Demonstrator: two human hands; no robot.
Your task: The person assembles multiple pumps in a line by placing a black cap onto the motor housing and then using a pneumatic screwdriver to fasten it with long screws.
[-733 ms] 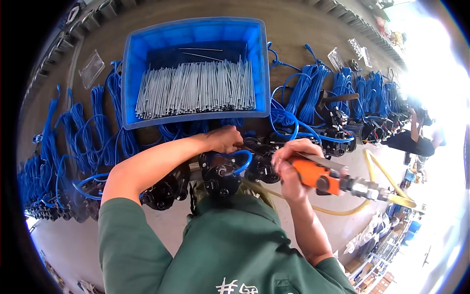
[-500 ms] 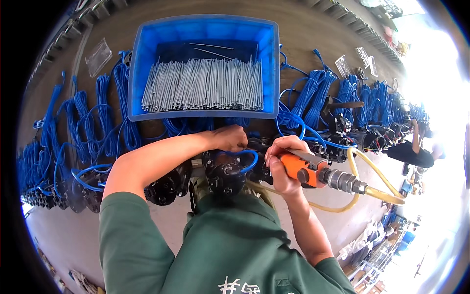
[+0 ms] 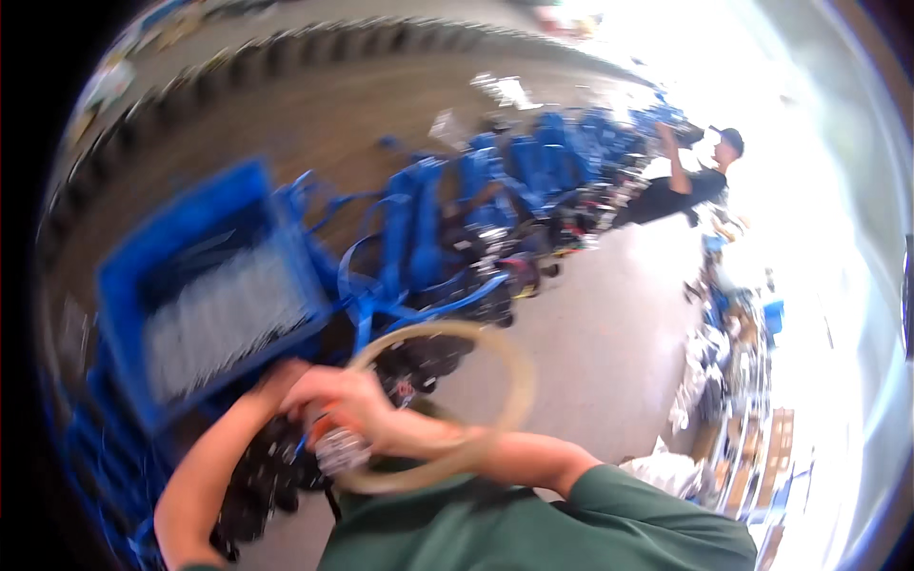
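My right hand (image 3: 354, 402) is wrapped round an orange air-powered hand tool (image 3: 320, 424), mostly covered by the fingers. A metal coupling (image 3: 342, 451) sits at the tool's near end, and a yellowish hose (image 3: 522, 381) loops out to the right of it. My left hand (image 3: 278, 381) is just beyond the right one, by the near corner of a blue bin; blur and the right hand hide its fingers. Dark black motor-like parts (image 3: 267, 481) lie below both hands. Thin grey rods (image 3: 224, 319) fill much of the bin (image 3: 122, 295).
Bundles of blue cable (image 3: 411, 224) line the brown bench (image 3: 257, 114), running toward the far right. Another person (image 3: 681, 186) in dark clothes and a cap works at that end. Shelving with cartons (image 3: 762, 457) stands at the right beyond the pale floor (image 3: 571, 333).
My view has swung right and blurred, so the bin now appears lower left and tilted. My right hand still grips the tool, now close to the left hand, and the hose loop stands higher.
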